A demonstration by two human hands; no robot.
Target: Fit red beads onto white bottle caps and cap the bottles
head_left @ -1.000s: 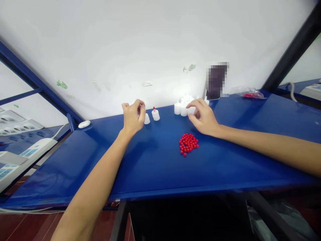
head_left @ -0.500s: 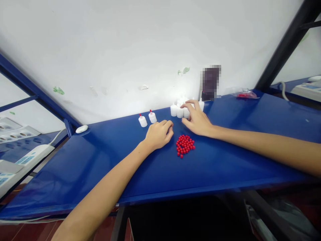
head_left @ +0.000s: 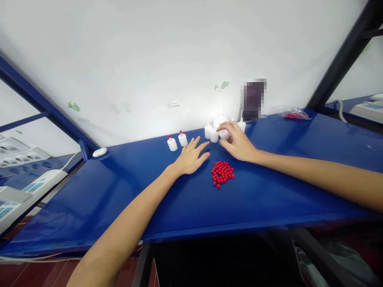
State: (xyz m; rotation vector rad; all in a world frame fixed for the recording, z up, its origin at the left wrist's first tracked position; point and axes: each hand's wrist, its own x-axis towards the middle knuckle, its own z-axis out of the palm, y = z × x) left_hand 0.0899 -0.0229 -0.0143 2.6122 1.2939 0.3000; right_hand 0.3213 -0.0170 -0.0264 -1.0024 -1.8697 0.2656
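Note:
My left hand point(head_left: 191, 157) lies flat on the blue table with its fingers spread and holds nothing. Just beyond its fingertips stand two small white bottles with red tips, a left one point(head_left: 172, 144) and a right one point(head_left: 182, 139). My right hand point(head_left: 237, 143) is at the front of a cluster of white bottles point(head_left: 208, 132), its thumb and fingers curled round one white bottle point(head_left: 223, 134). The hand covers part of that bottle and others behind. Between my forearms sits a pile of small red caps point(head_left: 222, 172).
A white wall rises behind the blue table point(head_left: 143, 187). A pixelated dark object point(head_left: 253, 99) leans there. Farther right lies a clear bag with red pieces point(head_left: 295, 114). A white oval case point(head_left: 99, 152) is by the left frame post, with power strips point(head_left: 32, 195) beyond.
My left hand has gone from loosely curled to spread flat. The fingers of my right hand have drawn in round a bottle. The view has shifted slightly.

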